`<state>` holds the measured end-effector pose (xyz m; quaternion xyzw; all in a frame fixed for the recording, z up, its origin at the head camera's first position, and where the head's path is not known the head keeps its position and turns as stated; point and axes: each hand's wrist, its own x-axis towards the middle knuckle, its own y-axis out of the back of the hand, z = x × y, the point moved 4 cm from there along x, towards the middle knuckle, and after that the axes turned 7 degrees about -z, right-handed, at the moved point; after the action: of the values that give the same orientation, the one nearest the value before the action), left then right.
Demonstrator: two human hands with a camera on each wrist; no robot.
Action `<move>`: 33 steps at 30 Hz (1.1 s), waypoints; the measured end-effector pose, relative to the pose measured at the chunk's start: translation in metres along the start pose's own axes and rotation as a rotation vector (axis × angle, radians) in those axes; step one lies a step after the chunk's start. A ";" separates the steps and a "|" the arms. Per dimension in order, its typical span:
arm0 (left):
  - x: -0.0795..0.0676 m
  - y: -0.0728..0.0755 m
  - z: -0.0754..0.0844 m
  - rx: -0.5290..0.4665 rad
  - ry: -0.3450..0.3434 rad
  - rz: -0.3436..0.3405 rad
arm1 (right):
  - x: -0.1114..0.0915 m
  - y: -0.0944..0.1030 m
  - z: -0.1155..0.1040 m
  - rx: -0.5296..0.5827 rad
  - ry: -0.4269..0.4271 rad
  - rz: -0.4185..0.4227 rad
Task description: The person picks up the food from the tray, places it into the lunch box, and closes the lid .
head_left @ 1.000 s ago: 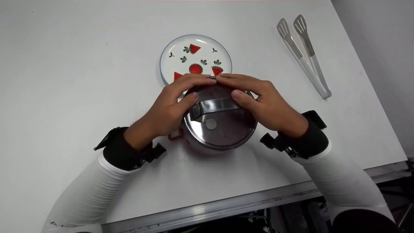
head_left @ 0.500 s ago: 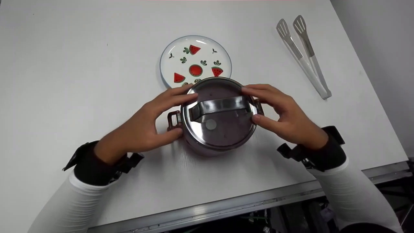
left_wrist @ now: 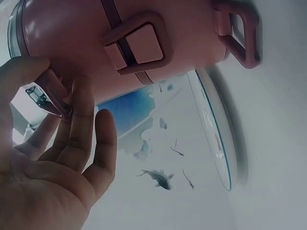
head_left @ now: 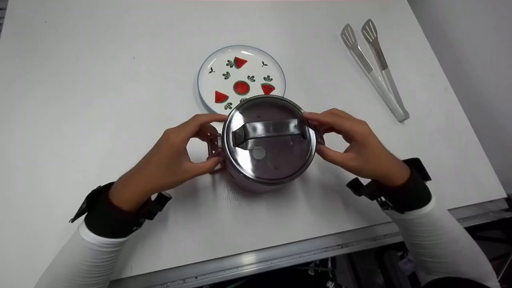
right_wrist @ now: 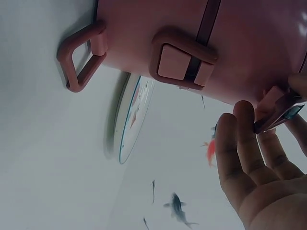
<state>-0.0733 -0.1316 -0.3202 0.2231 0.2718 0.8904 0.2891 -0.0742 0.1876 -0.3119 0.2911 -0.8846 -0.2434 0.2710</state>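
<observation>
A round tiered lunch box point(head_left: 276, 160) stands in the head view, with a shiny steel lid and a strap-like handle point(head_left: 274, 129). Its pink side shows in both wrist views. My left hand point(left_wrist: 53, 167) grips the top left latch point(left_wrist: 55, 91), by the lid, between thumb and fingers. On the opposite side, my right hand point(right_wrist: 268, 177) holds the top right latch point(right_wrist: 278, 108) the same way. On each side, the middle latch point(left_wrist: 139, 45) lies against the wall and the bottom latch point(right_wrist: 81, 57) sticks out. Inside the lunch box is hidden.
A white plate point(head_left: 216, 82) with watermelon pictures lies just behind the lunch box, partly covered by it. Slotted tongs point(head_left: 378, 76) lie at the far right of the white table point(head_left: 100, 92). The table's metal front edge point(head_left: 256, 258) runs below.
Both hands have come off the lid's far rim, moved apart down the sides, and taken hold of the top latches. Lunch box, plate and tongs stay in place.
</observation>
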 end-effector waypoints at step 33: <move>0.054 -0.040 -0.005 -0.654 -0.135 0.117 | 0.047 -0.037 0.019 0.710 -0.265 -0.006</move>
<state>-0.0998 -0.0719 -0.3351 0.1923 -0.0611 0.9286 0.3114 -0.1040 0.1361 -0.3312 0.3356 -0.9404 0.0420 0.0359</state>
